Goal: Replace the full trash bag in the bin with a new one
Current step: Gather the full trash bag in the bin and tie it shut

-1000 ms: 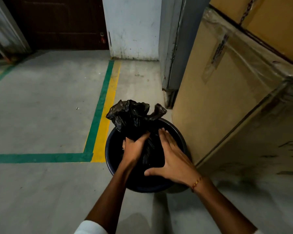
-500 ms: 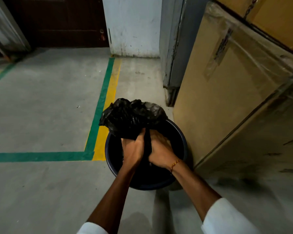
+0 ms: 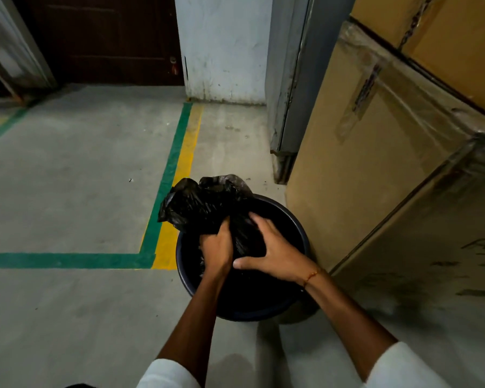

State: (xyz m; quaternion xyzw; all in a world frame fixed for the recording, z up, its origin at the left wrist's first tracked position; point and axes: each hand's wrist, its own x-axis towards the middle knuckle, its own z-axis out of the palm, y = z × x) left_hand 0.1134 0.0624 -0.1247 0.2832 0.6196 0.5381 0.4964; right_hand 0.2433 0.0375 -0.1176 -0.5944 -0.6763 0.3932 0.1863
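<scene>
A round dark bin (image 3: 297,219) stands on the concrete floor beside a big carton. A crumpled black trash bag (image 3: 199,205) bunches up over the bin's far left rim and hangs down into it. My left hand (image 3: 217,247) grips the bag's neck with curled fingers over the bin's mouth. My right hand (image 3: 275,252) lies on the bag just to the right, fingers curled into the plastic and thumb stretched toward the left hand. The lower part of the bag is lost in the bin's dark inside.
A large plastic-wrapped cardboard carton (image 3: 375,169) stands close against the bin's right side. A grey metal door frame (image 3: 289,93) and a white wall (image 3: 224,49) lie behind. Green and yellow floor lines (image 3: 177,169) run left of the bin. A dark door (image 3: 101,37) is at the back.
My right hand has drawn back to the right from the left hand and spread over the bag. The bunched top of the bag stays over the far left rim.
</scene>
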